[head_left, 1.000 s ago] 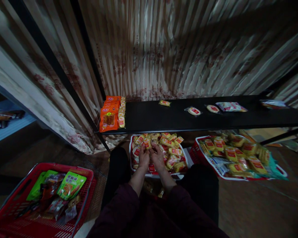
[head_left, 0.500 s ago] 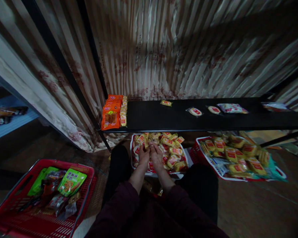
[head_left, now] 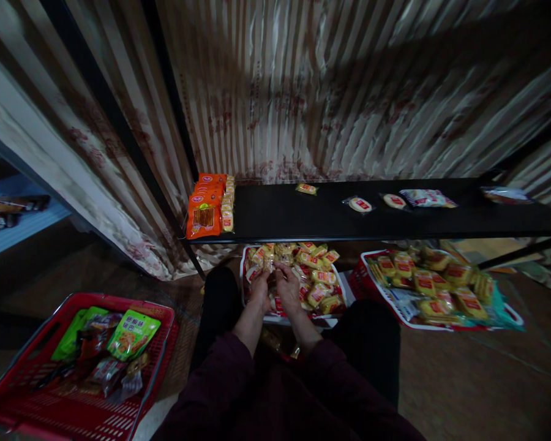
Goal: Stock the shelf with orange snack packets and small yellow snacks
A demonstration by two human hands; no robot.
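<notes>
A white-and-red basket (head_left: 344, 300) full of small wrapped yellow snack packets (head_left: 322, 277) with red labels stands between my knees, just under the shelf's front edge. Both hands are over its left half, side by side. The fingers of my left hand (head_left: 259, 290) are curled in among the packets; whatever lies in them is hidden. Close by on the right, my right hand (head_left: 288, 289) has its thumb and fingers bent together, and what they grip is too dark and small to make out.
Over the basket runs a black shelf (head_left: 275, 214) bearing orange snack bags (head_left: 204, 214), a row of yellow packets (head_left: 228, 211) and a few loose packs. A second basket of snacks (head_left: 386, 293) stands at right. On the left is a red basket (head_left: 163, 312) with green bags (head_left: 133, 335).
My left hand has drawn back slightly toward me and left, away from the upright packet at its fingertips. The right hand has hardly moved. The view has shifted a little.
</notes>
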